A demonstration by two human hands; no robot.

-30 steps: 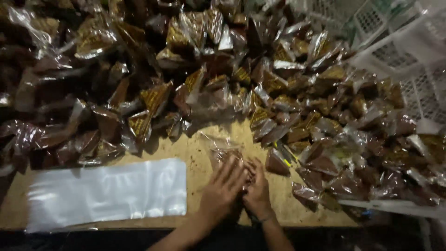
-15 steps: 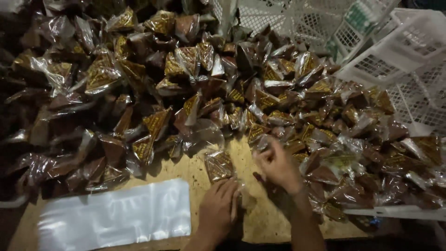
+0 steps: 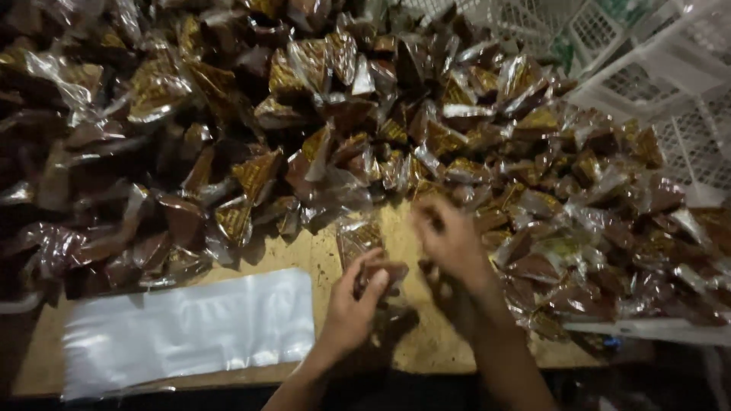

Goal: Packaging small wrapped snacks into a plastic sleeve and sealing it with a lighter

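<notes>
A big heap of small clear packets with brown filling (image 3: pixel 320 129) covers the far and right parts of a wooden board (image 3: pixel 320 255). My left hand (image 3: pixel 352 308) is curled around a brown packet (image 3: pixel 381 275) near the board's front edge. Just beyond it lies a clear packet (image 3: pixel 358 236) on the wood. My right hand (image 3: pixel 449 240) is raised at the edge of the heap, blurred, its fingers bent; whether it holds a packet I cannot tell.
A flat stack of empty clear plastic bags (image 3: pixel 190 331) lies at the front left of the board. White plastic lattice crates (image 3: pixel 662 84) stand at the back right. The board's front edge (image 3: pixel 228 377) runs close to my arms.
My right hand has left my left hand and reached away to the heap's edge on the right. My left hand stays low on the board with its packet.
</notes>
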